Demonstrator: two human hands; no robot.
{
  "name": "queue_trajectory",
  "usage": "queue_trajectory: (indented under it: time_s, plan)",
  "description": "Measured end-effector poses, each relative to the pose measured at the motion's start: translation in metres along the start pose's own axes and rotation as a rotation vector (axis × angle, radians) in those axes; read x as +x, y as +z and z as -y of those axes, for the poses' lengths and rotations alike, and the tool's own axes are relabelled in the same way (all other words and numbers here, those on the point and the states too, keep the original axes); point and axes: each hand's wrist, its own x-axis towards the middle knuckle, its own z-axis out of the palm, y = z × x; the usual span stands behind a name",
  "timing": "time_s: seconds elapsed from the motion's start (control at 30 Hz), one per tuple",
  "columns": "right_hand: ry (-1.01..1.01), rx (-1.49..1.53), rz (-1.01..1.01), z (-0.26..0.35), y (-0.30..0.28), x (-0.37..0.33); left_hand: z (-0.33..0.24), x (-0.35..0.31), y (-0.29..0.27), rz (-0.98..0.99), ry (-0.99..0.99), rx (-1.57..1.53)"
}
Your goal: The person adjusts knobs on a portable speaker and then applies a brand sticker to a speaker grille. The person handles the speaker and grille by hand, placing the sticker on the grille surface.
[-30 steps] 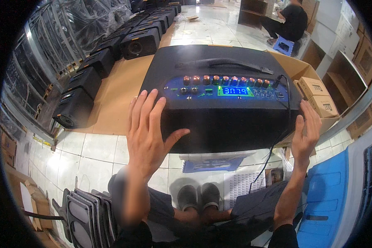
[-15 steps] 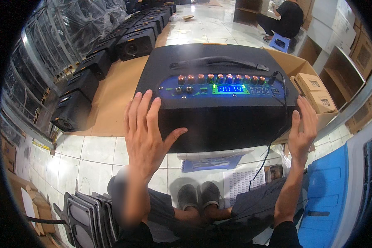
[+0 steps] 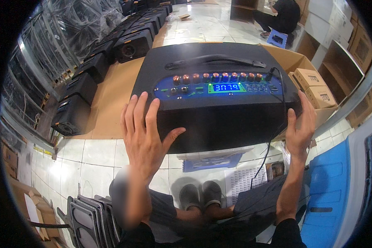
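Both hands (image 3: 144,134) touch the black speaker's (image 3: 219,126) left and right edges; control panel (image 3: 198,90) lit; cable (image 3: 267,155) hangs over near edge.

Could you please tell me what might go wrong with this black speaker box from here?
The black cable plugged into the lit panel hangs down the front, so shifting the black speaker box might tug it loose.
The left hand and right hand press the sides, with the carry handle ungripped, so the box could slip if lifted this way.
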Motion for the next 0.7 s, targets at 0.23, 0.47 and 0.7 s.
queue_trajectory:
  time_s: [0.23,0.47,0.7]
  plan:
    - [-0.07,-0.088,0.059,-0.005,-0.006,0.001,0.0,0.0,0.001,-0.011,-0.008,-0.029]
    - [-0.029,-0.052,0.017,-0.001,0.002,0.0,-0.001,0.002,-0.001,0.0,0.0,0.037]
    - [-0.032,-0.002,0.004,-0.004,0.004,0.001,-0.002,0.002,0.001,-0.017,0.004,0.047]
